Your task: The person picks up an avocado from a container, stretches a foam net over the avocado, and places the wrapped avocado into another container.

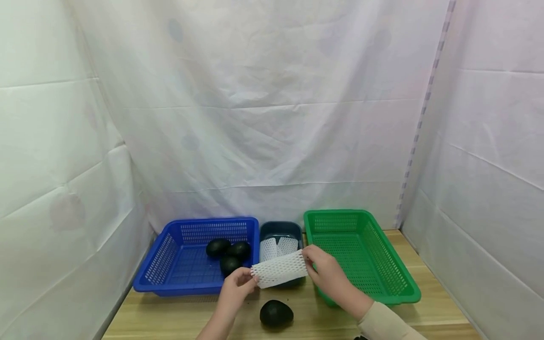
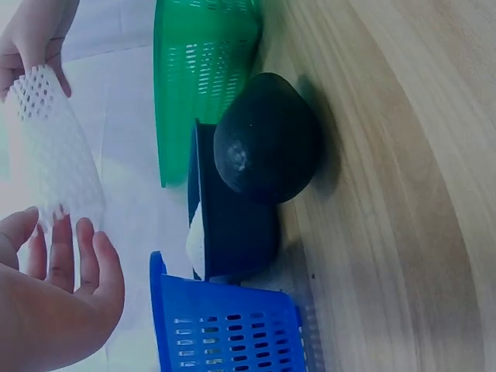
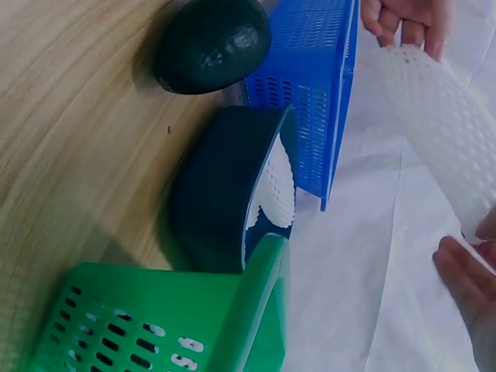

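A white foam net sleeve (image 1: pixel 280 269) is stretched between both hands above the table. My left hand (image 1: pixel 236 289) pinches its left end between thumb and fingers. At the other end my right hand (image 1: pixel 326 273) pinches the upper corner. The sleeve looks flat and slightly tilted, its right end higher. Below it, on the wooden table, lies a dark avocado (image 1: pixel 276 313), touched by neither hand. In the left wrist view the avocado (image 2: pixel 267 138) appears close, and the sleeve (image 2: pixel 54 151) hangs off to the side.
A blue basket (image 1: pixel 170 288) at left holds several dark avocados (image 1: pixel 230 265). Between the baskets stands a small dark bin (image 1: pixel 281 225) with more white foam sleeves (image 1: pixel 268 249). A green basket (image 1: pixel 405 299) stands at right. White cloth (image 1: pixel 272 141) hangs behind and on both sides.
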`<action>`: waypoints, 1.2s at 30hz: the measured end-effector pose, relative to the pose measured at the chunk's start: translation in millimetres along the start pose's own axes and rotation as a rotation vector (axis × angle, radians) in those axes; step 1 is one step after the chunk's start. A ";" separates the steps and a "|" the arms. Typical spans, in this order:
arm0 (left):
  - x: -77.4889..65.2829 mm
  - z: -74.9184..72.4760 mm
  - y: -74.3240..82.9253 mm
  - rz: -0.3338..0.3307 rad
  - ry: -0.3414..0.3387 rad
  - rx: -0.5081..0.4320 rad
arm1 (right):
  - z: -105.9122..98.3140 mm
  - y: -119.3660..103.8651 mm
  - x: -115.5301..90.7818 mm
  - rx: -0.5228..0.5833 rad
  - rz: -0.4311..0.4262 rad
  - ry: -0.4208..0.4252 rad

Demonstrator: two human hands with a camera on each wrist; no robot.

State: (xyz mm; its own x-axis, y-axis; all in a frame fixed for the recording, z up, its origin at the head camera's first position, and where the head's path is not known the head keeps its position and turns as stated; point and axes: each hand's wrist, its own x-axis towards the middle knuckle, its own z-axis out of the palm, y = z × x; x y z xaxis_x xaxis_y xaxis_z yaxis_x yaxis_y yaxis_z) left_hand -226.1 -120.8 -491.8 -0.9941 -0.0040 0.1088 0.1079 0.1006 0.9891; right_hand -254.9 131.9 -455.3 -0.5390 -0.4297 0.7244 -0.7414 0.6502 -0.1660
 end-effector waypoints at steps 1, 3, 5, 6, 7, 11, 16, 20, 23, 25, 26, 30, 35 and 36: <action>-0.4 -0.4 1.8 0.000 0.007 -0.004 | -0.8 -0.3 -0.5 -0.006 0.044 -0.013; -1.0 -1.3 5.2 0.004 0.026 -0.006 | -2.3 -0.4 -1.5 -0.022 0.127 -0.035; -1.5 -2.5 8.7 0.001 0.047 0.000 | -4.1 -0.2 -2.2 -0.036 0.173 -0.047; -1.7 -3.1 10.3 -0.004 0.056 0.000 | -4.9 -0.2 -2.1 -0.046 0.172 -0.048; -1.8 -3.5 11.9 -0.010 0.062 -0.003 | -5.4 -0.1 -1.8 -0.056 0.149 -0.049; -2.2 -2.5 16.7 -0.017 0.051 -0.031 | -2.4 -0.6 -0.4 -0.109 -0.054 -0.056; -4.1 4.8 19.9 -0.004 -0.007 -0.063 | 6.5 -3.7 -1.5 -0.190 -0.265 -0.118; -8.8 10.4 28.1 0.002 -0.060 -0.099 | 10.6 -6.1 -2.9 -0.238 -0.279 -0.184; -13.4 14.3 37.2 0.008 -0.088 -0.116 | 12.7 -8.2 -3.1 -0.246 -0.277 -0.200; -15.4 17.0 40.6 0.010 -0.103 -0.116 | 14.4 -9.5 -3.3 -0.253 -0.273 -0.198; -15.8 18.3 40.5 0.008 -0.110 -0.119 | 15.3 -10.1 -3.6 -0.264 -0.272 -0.190; -13.8 23.5 31.6 -0.001 -0.130 -0.119 | 18.7 -12.6 -4.9 -0.326 -0.244 -0.176; -13.7 28.6 25.1 -0.008 -0.154 -0.108 | 20.5 -15.0 -7.1 -0.358 -0.160 -0.192; -14.1 29.0 25.1 -0.008 -0.158 -0.108 | 20.5 -14.9 -7.7 -0.357 -0.144 -0.198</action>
State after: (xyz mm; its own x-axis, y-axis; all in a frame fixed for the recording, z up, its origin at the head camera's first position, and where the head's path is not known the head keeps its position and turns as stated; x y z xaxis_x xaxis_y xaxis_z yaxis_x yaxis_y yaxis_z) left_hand -209.8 -89.4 -471.4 -0.9839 0.1526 0.0925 0.0927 -0.0062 0.9957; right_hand -247.9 112.7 -472.1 -0.5323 -0.6214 0.5749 -0.6485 0.7358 0.1949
